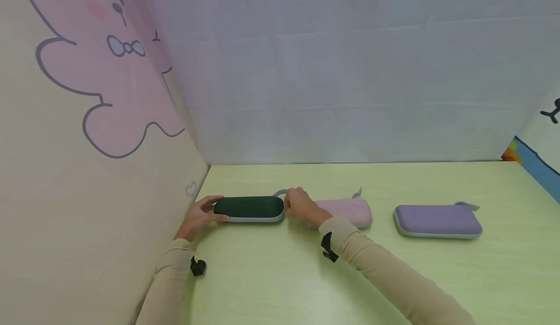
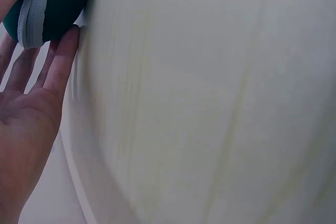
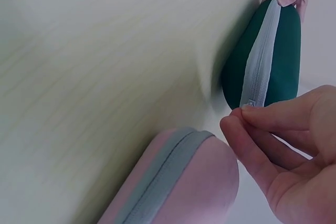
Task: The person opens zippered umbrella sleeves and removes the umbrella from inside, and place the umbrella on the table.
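Observation:
A dark green zippered case [image 1: 249,207] with a pale grey zip band lies on the table. My left hand [image 1: 200,216] holds its left end, thumb along the front and fingers behind; the left wrist view shows the fingertips against the green case [image 2: 65,9]. At its right end my right hand [image 1: 302,206] pinches the zipper pull [image 3: 251,104] between thumb and forefinger. The zip looks closed along the side seen in the right wrist view. Just right of that hand sits a pink zippered case [image 1: 347,211], partly hidden by the wrist.
Further right lies a purple zippered case [image 1: 437,220] with a grey strap loop [image 1: 467,205]. A pale wall hanging with a pink bear print [image 1: 127,77] stands close along the left. White cloth [image 1: 341,72] rises behind the light green table [image 1: 271,276].

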